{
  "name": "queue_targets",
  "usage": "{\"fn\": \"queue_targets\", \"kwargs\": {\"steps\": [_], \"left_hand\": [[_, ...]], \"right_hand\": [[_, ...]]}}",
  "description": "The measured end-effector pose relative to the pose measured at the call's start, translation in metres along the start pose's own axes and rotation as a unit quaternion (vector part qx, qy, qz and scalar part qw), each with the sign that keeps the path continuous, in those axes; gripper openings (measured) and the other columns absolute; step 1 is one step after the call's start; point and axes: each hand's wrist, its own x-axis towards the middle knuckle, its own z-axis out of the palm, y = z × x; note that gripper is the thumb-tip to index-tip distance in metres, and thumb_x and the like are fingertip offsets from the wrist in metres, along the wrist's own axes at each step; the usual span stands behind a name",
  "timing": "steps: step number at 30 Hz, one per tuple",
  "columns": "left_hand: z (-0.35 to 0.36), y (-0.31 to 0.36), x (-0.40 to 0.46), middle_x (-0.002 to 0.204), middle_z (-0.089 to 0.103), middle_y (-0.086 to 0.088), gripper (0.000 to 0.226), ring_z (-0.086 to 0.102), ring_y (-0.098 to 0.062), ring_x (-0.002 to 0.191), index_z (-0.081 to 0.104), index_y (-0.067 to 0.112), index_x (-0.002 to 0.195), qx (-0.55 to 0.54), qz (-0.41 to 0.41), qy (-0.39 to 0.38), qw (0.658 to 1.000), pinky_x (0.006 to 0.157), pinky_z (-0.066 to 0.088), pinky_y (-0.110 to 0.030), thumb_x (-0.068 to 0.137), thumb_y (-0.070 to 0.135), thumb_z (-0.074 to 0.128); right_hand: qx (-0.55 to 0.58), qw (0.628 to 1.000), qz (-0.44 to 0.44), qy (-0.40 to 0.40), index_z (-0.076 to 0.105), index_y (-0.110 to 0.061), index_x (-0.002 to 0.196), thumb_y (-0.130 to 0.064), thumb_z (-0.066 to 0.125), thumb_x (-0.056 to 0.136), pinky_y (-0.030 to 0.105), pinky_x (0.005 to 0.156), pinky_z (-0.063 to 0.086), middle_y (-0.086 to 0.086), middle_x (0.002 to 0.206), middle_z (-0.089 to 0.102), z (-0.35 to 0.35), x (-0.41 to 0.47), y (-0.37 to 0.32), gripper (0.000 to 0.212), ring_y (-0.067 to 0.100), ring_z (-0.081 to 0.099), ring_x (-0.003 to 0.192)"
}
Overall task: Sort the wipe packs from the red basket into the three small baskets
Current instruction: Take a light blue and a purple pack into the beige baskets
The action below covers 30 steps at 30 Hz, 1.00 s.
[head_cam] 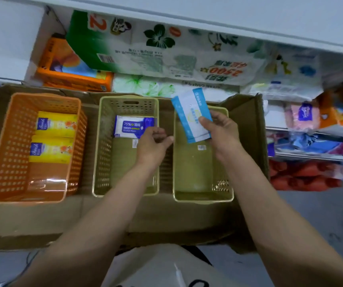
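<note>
Three small baskets sit side by side on flattened cardboard. The orange basket (0,158) on the left holds two yellow wipe packs (55,125). In the middle beige basket (104,146) lies a blue and white wipe pack (131,126). My left hand (153,142) rests just over that pack's right end, fingers curled, gripping nothing I can see. My right hand (221,132) holds a light blue and white wipe pack (191,114) tilted above the far end of the right beige basket (203,196), which has nothing lying in it. The red basket is out of sight.
The cardboard sheet (42,220) has a raised flap (249,121) at the right. Behind the baskets, a shelf holds large tissue packages (166,52) and an orange pack (69,67). More packaged goods (311,125) fill shelves at the right. Grey floor lies at the lower right.
</note>
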Motion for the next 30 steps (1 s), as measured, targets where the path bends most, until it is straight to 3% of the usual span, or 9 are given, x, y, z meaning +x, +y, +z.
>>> {"fn": "queue_targets", "kwargs": {"steps": [3, 6, 9, 15, 17, 20, 22, 26, 30], "left_hand": [[0.020, -0.006, -0.005, 0.117, 0.067, 0.003, 0.045, 0.060, -0.012, 0.104, 0.057, 0.019, 0.130, 0.088, 0.029, 0.012, 0.996, 0.092, 0.044, -0.025, 0.088, 0.023, 0.072], [0.043, -0.006, -0.009, 0.131, 0.062, -0.002, 0.056, 0.058, -0.018, 0.117, 0.048, 0.016, 0.140, 0.134, 0.047, 0.004, 0.990, 0.096, 0.041, -0.024, 0.089, 0.022, 0.071], [0.056, -0.008, -0.010, 0.135, 0.059, -0.007, 0.056, 0.054, -0.024, 0.127, 0.045, 0.015, 0.143, 0.152, 0.018, 0.021, 0.988, 0.106, 0.043, -0.036, 0.091, 0.016, 0.067], [0.042, -0.027, -0.015, 0.113, 0.069, -0.001, 0.042, 0.063, -0.014, 0.100, 0.059, 0.021, 0.130, 0.158, -0.029, 0.043, 0.986, 0.083, 0.043, -0.021, 0.091, 0.007, 0.065], [0.036, -0.033, -0.017, 0.105, 0.069, 0.001, 0.038, 0.064, -0.015, 0.098, 0.062, 0.023, 0.126, 0.132, -0.045, 0.053, 0.989, 0.082, 0.045, -0.022, 0.090, 0.010, 0.066], [0.034, -0.037, -0.017, 0.093, 0.064, 0.008, 0.042, 0.060, -0.007, 0.087, 0.059, 0.026, 0.130, 0.099, -0.048, 0.055, 0.992, 0.080, 0.046, -0.019, 0.090, 0.015, 0.068], [0.036, -0.033, -0.017, 0.090, 0.060, 0.011, 0.046, 0.059, -0.004, 0.085, 0.057, 0.029, 0.132, 0.057, -0.051, 0.045, 0.996, 0.078, 0.047, -0.015, 0.090, 0.016, 0.069], [0.035, -0.025, -0.010, 0.108, 0.065, -0.014, 0.047, 0.063, -0.026, 0.105, 0.056, 0.028, 0.135, 0.003, -0.065, 0.008, 0.998, 0.097, 0.052, -0.038, 0.092, 0.009, 0.065], [0.032, -0.022, -0.006, 0.112, 0.064, -0.022, 0.048, 0.065, -0.028, 0.106, 0.056, 0.029, 0.135, -0.004, -0.070, -0.011, 0.997, 0.098, 0.052, -0.040, 0.093, 0.007, 0.063]], "right_hand": [[-0.192, 0.977, -0.060, 0.068, 0.071, -0.020, 0.108, -0.014, 0.074, 0.087, 0.032, 0.078, 0.059, -0.003, 0.102, 0.072, -0.041, 0.025, -0.001, 0.023, 0.008, 0.070, 0.086], [-0.420, 0.905, -0.072, -0.001, 0.070, -0.020, 0.118, -0.023, 0.074, 0.087, 0.040, 0.089, 0.057, 0.001, 0.116, 0.070, -0.055, 0.045, 0.001, 0.032, 0.017, 0.067, 0.102], [-0.536, 0.834, -0.095, -0.094, 0.067, -0.022, 0.125, -0.027, 0.072, 0.088, 0.034, 0.089, 0.054, 0.002, 0.125, 0.066, -0.042, 0.056, 0.010, 0.038, 0.020, 0.063, 0.109], [-0.560, 0.809, -0.065, -0.168, 0.067, -0.020, 0.126, -0.021, 0.069, 0.091, 0.032, 0.086, 0.055, 0.005, 0.123, 0.066, -0.014, 0.088, 0.036, 0.035, 0.019, 0.064, 0.100], [-0.542, 0.821, -0.087, -0.160, 0.064, -0.022, 0.129, -0.019, 0.069, 0.091, 0.029, 0.094, 0.048, 0.005, 0.129, 0.063, -0.009, 0.095, 0.047, 0.038, 0.021, 0.060, 0.112], [-0.543, 0.819, -0.139, -0.125, 0.057, -0.024, 0.136, -0.021, 0.073, 0.087, 0.037, 0.112, 0.035, 0.010, 0.138, 0.053, -0.005, 0.097, 0.066, 0.052, 0.029, 0.046, 0.129], [-0.534, 0.827, -0.140, -0.107, 0.053, -0.026, 0.140, -0.022, 0.074, 0.085, 0.041, 0.116, 0.030, 0.011, 0.142, 0.048, -0.005, 0.095, 0.077, 0.059, 0.032, 0.038, 0.133], [-0.542, 0.821, -0.137, -0.118, 0.052, -0.026, 0.141, -0.022, 0.075, 0.084, 0.037, 0.117, 0.024, 0.007, 0.149, 0.040, -0.009, 0.095, 0.093, 0.062, 0.030, 0.032, 0.137], [-0.559, 0.804, -0.152, -0.133, 0.048, -0.030, 0.144, -0.026, 0.076, 0.083, 0.045, 0.120, 0.023, 0.004, 0.153, 0.036, -0.011, 0.099, 0.096, 0.068, 0.031, 0.027, 0.141]]}}
